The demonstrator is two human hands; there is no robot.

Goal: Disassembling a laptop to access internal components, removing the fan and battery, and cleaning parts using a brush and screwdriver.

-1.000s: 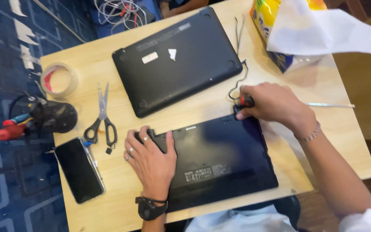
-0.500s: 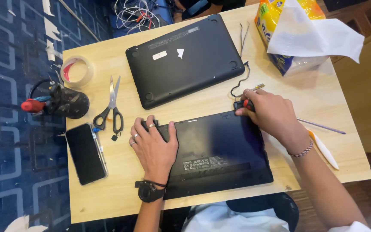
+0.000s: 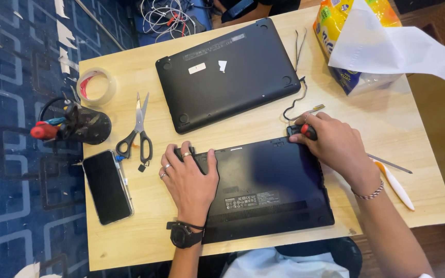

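A light wooden table (image 3: 130, 242) stands on blue patterned carpet (image 3: 6, 206). At its near edge lies an overturned laptop (image 3: 274, 190): left hand (image 3: 189, 177) flat on it with fingers spread, right hand (image 3: 336, 146) with fingers clamped on a red-handled screwdriver (image 3: 305, 131) at the far right corner.

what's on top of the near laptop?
The left hand lies flat on the near laptop at its left corner; the right hand grips a red-handled screwdriver at its far right corner. The tip and any screw are hidden by the hand.

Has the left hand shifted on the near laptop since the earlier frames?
No. The left hand lies flat on the same far left corner of the near laptop, fingers toward the scissors, as before; only the camera moved.
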